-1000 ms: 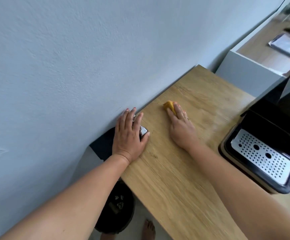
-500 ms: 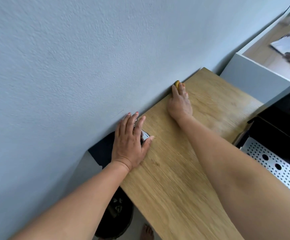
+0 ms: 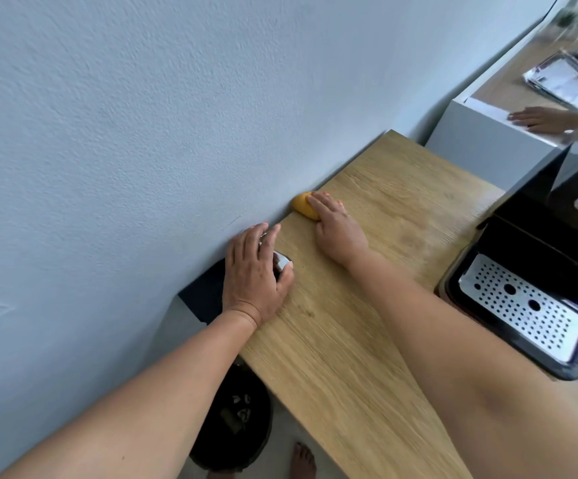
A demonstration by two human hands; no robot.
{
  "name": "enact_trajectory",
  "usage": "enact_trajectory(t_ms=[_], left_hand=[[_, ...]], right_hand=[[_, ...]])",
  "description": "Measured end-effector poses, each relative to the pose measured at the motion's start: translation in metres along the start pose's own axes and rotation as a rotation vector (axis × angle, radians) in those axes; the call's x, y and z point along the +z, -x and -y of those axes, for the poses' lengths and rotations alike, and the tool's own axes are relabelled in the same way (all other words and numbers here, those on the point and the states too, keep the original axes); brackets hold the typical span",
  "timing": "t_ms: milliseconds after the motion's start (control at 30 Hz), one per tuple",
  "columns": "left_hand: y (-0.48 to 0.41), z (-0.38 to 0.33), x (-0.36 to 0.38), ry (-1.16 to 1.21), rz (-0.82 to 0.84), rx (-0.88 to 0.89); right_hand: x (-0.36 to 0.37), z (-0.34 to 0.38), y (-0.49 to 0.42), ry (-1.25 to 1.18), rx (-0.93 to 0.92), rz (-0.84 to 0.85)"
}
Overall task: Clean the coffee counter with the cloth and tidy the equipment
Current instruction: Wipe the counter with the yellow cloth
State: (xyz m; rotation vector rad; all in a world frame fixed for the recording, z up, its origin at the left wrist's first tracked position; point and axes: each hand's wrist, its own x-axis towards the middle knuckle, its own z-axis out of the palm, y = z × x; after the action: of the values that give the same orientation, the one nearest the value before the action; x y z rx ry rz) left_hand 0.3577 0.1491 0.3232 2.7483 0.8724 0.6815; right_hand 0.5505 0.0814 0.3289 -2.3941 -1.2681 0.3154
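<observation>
Where it reached farther before, right hand [image 3: 337,229] presses cloth [image 3: 304,205] nearer.

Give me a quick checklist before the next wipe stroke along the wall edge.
1. Right hand pressing the yellow cloth flat on the wooden counter: ok.
2. Cloth reaching the seam at the pale blue wall: ok.
3. Left hand covering the small shiny metal object at the counter's end: ok; what the object is, cannot tell.
4. Black coffee machine and its perforated steel drip tray clear of the stroke: ok.
5. Counter free of residue: cannot tell, the surface is blurred.
</observation>
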Motion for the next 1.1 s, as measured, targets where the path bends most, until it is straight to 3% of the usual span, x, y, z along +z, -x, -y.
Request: enact_trajectory(t_ms=[233,567,667,767,833,1100], left_hand=[[0.0,0.004,-0.002,0.02,0.016,-0.016],[0.003,0.008,-0.007,-0.031,0.118,0.02],[0.004,0.01,-0.007,-0.019,0.102,0.02],[0.005,0.012,-0.004,-0.01,0.1,0.04],[0.005,0.014,-0.002,-0.013,0.108,0.066],[0.002,0.018,0.005,-0.038,0.112,0.071]], right_hand=[[0.014,0.015,0.056,-0.063,-0.326,0.107],[0.003,-0.004,0.163,-0.063,-0.243,0.112],[-0.001,0.001,0.196,-0.236,-0.082,-0.052],[-0.016,0.018,0.193,-0.563,0.304,-0.469],[-0.023,0.02,0.166,-0.614,0.46,-0.626],[0.0,-0.011,0.06,-0.061,0.698,-0.391]])
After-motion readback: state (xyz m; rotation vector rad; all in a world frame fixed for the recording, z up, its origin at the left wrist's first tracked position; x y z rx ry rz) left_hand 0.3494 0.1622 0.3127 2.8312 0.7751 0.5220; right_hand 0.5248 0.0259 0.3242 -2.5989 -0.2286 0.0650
